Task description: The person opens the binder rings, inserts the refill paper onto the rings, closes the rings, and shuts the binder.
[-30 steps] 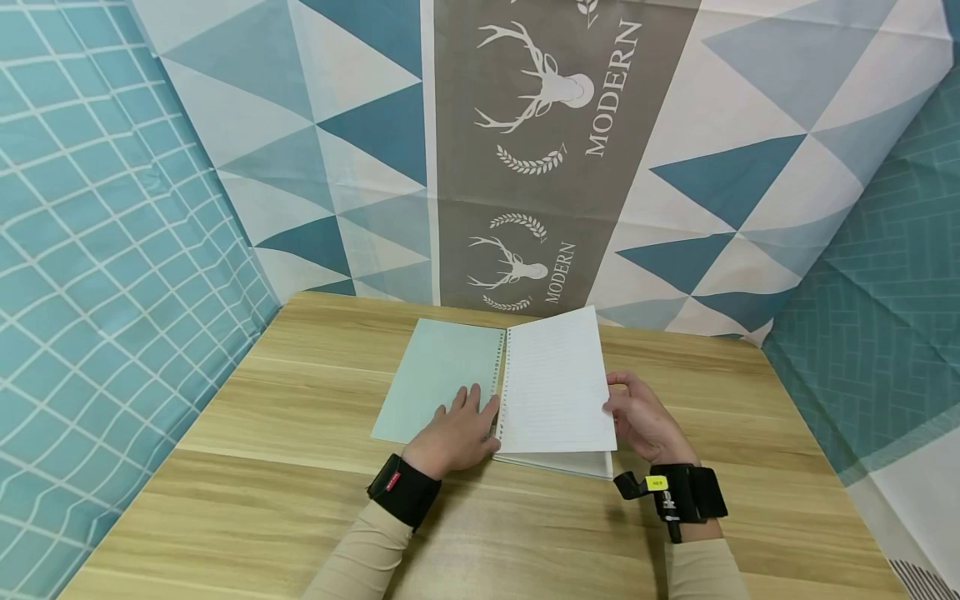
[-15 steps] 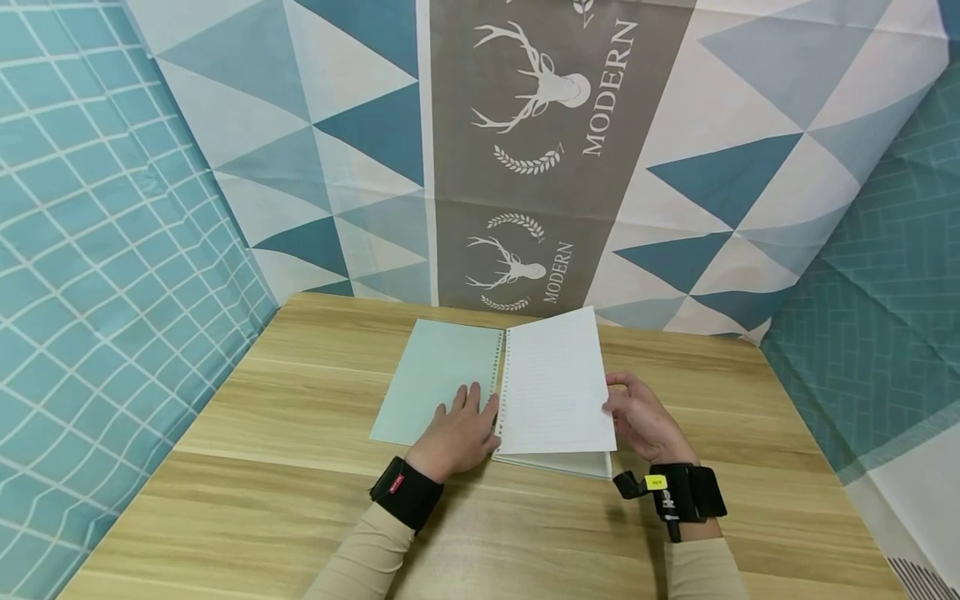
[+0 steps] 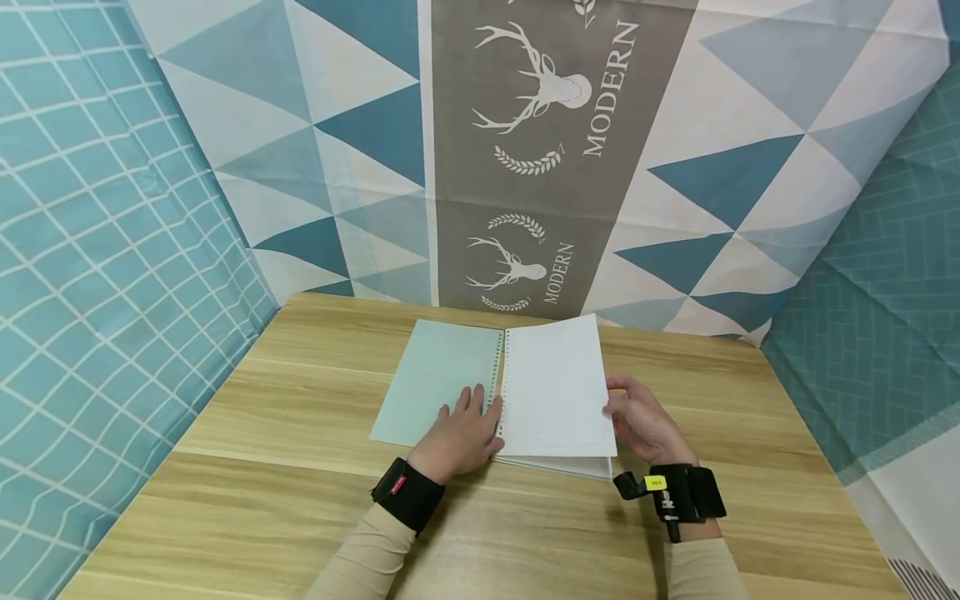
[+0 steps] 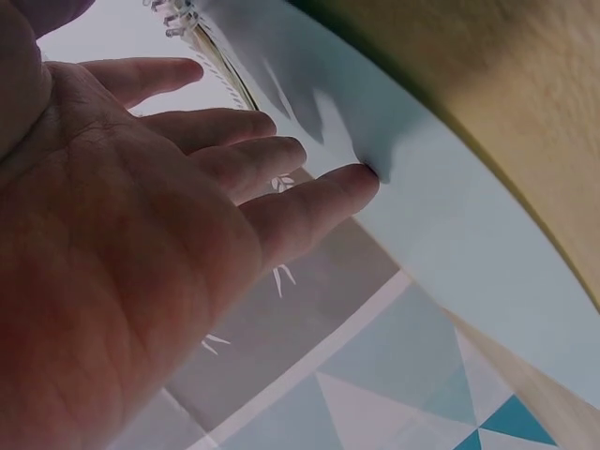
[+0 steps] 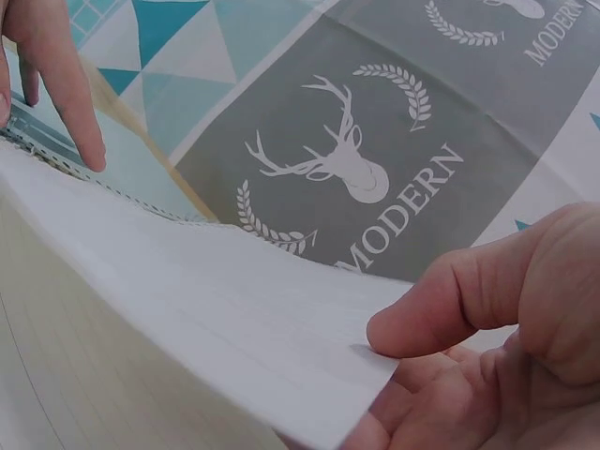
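A ring-bound notebook lies open on the table, its pale green cover (image 3: 442, 367) to the left and white lined pages (image 3: 558, 387) to the right. My left hand (image 3: 459, 433) rests on the cover beside the binding, fingers straight and spread; in the left wrist view its fingertips touch the green cover (image 4: 441, 197). With thumb on top and fingers beneath, my right hand (image 3: 647, 421) pinches the right edge of the raised page (image 5: 234, 300). Below that page, the notebook's lower part (image 3: 577, 467) shows along the front edge. How many sheets are pinched, I cannot tell.
The notebook lies on a wood-grain table (image 3: 300, 500). Behind it hangs a patterned cloth (image 3: 517, 167) with deer heads and triangles. A blue grid cloth (image 3: 97, 208) borders the left side, a teal one (image 3: 885, 317) the right.
The raised page has sunk slightly, its far and near edges now a little lower in the head view. Both hands stay nearly where they were.
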The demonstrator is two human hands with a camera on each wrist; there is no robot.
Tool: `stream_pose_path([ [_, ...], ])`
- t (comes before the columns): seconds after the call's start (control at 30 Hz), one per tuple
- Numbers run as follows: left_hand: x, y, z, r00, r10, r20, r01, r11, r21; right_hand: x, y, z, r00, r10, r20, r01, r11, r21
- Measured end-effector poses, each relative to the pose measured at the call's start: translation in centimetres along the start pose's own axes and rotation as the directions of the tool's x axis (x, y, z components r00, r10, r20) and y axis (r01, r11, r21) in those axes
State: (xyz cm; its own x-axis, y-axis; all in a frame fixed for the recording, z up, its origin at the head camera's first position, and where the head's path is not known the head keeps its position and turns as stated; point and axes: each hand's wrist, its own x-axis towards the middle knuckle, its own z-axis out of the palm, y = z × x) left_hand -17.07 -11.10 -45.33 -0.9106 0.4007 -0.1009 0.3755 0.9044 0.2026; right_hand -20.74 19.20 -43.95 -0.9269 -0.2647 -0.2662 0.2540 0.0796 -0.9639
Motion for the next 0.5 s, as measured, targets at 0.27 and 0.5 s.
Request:
stream_pose_path([
  [0.27,0.13,0.16,0.25,1.0,-0.003,-0.02,0.003,1.0,0.019,0.09,0.38,-0.41,0.999,0.034,-0.016,-0.034,0.999,-0.011],
  [0.5,0.15,0.21,0.4,0.999,0.03,-0.011,-0.03,0.999,0.012,0.18,0.44,-0.57,0.998,0.06,-0.023,-0.06,0.998,-0.011],
])
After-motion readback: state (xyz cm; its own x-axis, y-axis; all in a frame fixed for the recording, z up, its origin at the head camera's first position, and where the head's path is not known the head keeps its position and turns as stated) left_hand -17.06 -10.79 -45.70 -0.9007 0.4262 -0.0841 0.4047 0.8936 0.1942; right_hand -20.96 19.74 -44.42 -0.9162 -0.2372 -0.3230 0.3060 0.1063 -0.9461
